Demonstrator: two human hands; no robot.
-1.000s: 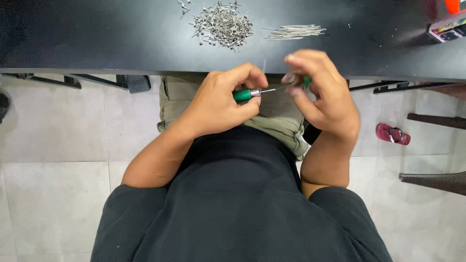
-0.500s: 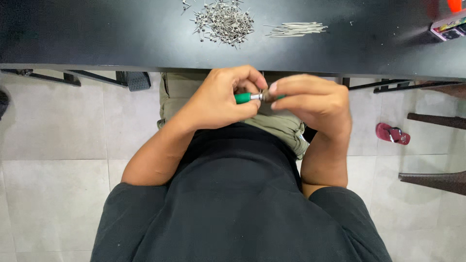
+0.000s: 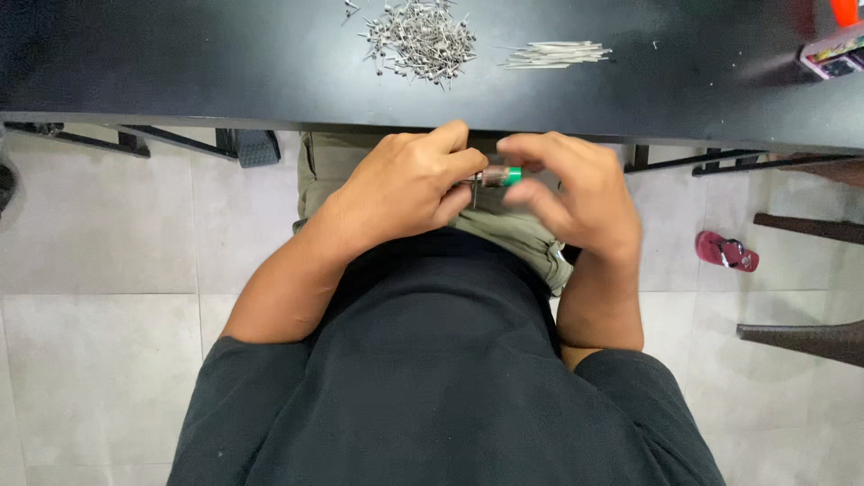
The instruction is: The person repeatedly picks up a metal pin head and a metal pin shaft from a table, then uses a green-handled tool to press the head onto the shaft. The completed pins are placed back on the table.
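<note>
Over the lap, just below the black table's edge (image 3: 270,115), the left hand (image 3: 405,184) pinches a small green-ended cylindrical piece (image 3: 500,175) while the right hand's fingertips (image 3: 526,193) close on its tip, assembly apparently mid-way, with the heap of small metal parts (image 3: 423,38) and bundle of thin pins (image 3: 558,54) waiting untouched.

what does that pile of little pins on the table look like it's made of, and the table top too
Pile of pins: likely bare metal, going by the silver-grey glint and thin straight shafts. Table top: smooth matte black, maybe laminate or painted board; the material underneath can't be told.
</note>
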